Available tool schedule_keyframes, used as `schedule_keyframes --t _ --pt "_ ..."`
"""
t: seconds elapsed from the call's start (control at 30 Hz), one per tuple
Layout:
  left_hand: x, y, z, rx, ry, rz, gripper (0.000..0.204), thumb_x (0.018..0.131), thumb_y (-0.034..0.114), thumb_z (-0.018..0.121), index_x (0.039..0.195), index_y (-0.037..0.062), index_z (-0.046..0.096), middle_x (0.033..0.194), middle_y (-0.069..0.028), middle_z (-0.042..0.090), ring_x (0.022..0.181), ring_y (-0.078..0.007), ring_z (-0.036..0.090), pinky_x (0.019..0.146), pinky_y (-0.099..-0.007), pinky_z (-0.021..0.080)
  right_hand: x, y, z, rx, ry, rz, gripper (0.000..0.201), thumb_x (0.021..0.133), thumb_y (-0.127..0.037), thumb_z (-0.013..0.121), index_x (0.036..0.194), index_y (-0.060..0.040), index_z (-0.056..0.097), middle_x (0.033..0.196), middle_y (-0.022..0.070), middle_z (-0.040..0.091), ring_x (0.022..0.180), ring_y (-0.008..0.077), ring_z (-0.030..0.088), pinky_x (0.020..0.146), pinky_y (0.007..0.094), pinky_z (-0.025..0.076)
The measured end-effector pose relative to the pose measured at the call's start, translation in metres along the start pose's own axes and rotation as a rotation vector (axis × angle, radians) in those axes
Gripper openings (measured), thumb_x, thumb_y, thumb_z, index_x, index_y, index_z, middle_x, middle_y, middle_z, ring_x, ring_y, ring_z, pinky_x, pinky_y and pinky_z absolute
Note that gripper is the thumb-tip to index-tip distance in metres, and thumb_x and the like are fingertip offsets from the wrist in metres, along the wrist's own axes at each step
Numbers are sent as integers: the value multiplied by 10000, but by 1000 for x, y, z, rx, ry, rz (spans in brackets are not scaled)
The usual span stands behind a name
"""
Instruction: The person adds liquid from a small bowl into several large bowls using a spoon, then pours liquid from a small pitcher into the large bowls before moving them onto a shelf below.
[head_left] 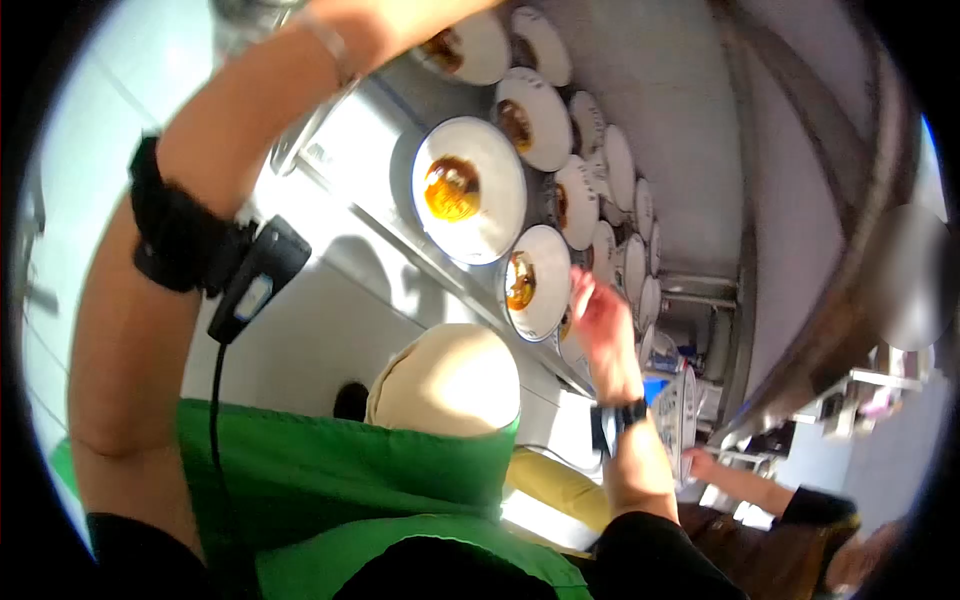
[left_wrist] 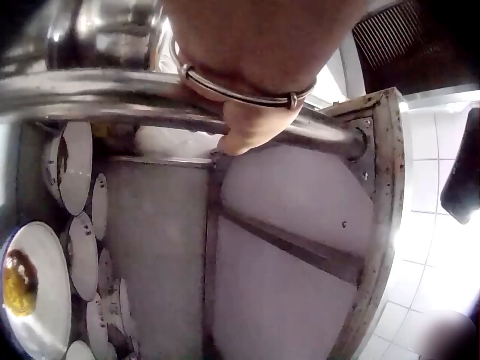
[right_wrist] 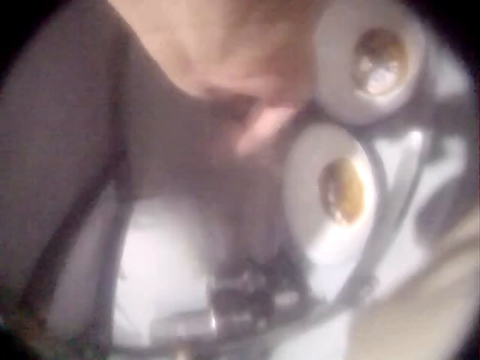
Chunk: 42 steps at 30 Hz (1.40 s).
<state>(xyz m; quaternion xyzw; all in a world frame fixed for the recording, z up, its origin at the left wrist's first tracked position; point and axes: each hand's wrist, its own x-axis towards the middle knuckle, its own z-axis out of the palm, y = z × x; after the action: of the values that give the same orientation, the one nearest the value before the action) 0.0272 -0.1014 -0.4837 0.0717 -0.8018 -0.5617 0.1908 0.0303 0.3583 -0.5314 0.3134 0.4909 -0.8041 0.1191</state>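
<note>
My left hand (left_wrist: 259, 124) reaches past a round metal rail (left_wrist: 97, 94); a bracelet circles the wrist, and most of the fingers are hidden. In the head view it runs off the top edge, above the bowls. My right hand (head_left: 605, 325) is beside a white bowl (head_left: 540, 283) with brown sauce and yellow oil in it, fingertips close to its rim. That hand looks blurred in the right wrist view, with nothing showing in its fingers. A larger-looking white bowl (head_left: 470, 190) with a blue rim and the same sauce stands nearer the shelf edge.
Several more sauce bowls (head_left: 533, 118) stand in rows along a metal shelf (head_left: 670, 130), some overlapping. Its front edge (head_left: 380, 235) runs diagonally past my knee. Another person's arm (head_left: 740, 482) reaches in at the right, by a stack of bowls (head_left: 675, 420).
</note>
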Motion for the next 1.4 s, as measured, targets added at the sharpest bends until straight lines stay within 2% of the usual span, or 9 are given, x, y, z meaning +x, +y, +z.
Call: schedule_keyframes --t 0.03,0.17,0.23,0.4,0.57,0.8,1.13,1.3,1.4 --pt "2 8 0 18 -48 -75 645 842 58 590 1399 -119 316 939 -198 609 850 -223 637 732 -302 562 -50 13 10 -92 -73 90 257 950 -44 499 1162 96 542 1082 186 655 875 193 650 735 218 571" --pt "18 -42 32 -105 331 342 582 767 206 749 1274 36 518 942 -217 687 863 -344 681 770 -403 526 -219 17 32 -422 -435 90 453 953 -250 590 1286 38 483 1098 244 635 766 213 661 690 278 574" --pt "15 -36 30 -104 309 279 686 762 178 762 1364 91 445 1185 -202 637 1096 -347 621 909 -385 496 -278 2 30 -504 -606 32 609 935 -375 607 1334 55 444 1123 286 613 802 260 677 723 317 585" --pt "16 -31 29 -101 260 252 653 773 170 743 1360 112 461 1201 -203 619 1116 -393 588 923 -407 475 -329 23 -47 -270 35 -11 774 919 -576 526 1237 128 477 1242 327 536 1097 375 608 921 374 548" --pt "19 -37 31 -99 321 376 667 777 167 734 1373 108 440 1199 -217 618 1073 -411 606 901 -432 489 -300 -14 -115 272 398 -219 746 920 -466 610 1239 147 327 1194 365 505 1148 428 564 939 408 555" --pt "17 -33 32 -97 275 301 713 755 155 746 1385 92 417 1118 -231 653 1002 -408 644 852 -455 523 -252 -39 -166 -62 306 -508 321 900 -9 399 1067 265 410 1132 373 540 1104 458 576 971 430 535" --pt "14 -27 28 -126 342 372 698 726 195 755 1338 68 444 1084 -227 660 964 -422 645 857 -468 521 -232 4 -94 -257 329 -388 357 897 -30 444 1145 226 467 1062 301 623 937 409 663 734 370 602" --pt "16 -34 29 -89 394 405 741 709 199 747 1356 54 416 1080 -210 665 988 -416 632 906 -471 484 -108 1 -38 3 129 -23 314 968 -55 336 1043 244 398 1097 389 538 1006 484 597 827 409 602" --pt "17 -40 29 -70 391 407 733 691 143 690 1368 89 415 995 -198 676 956 -410 636 887 -470 487 -1 -19 -3 -105 82 -72 375 994 -87 284 1151 238 387 1158 393 530 1062 475 581 880 409 581"
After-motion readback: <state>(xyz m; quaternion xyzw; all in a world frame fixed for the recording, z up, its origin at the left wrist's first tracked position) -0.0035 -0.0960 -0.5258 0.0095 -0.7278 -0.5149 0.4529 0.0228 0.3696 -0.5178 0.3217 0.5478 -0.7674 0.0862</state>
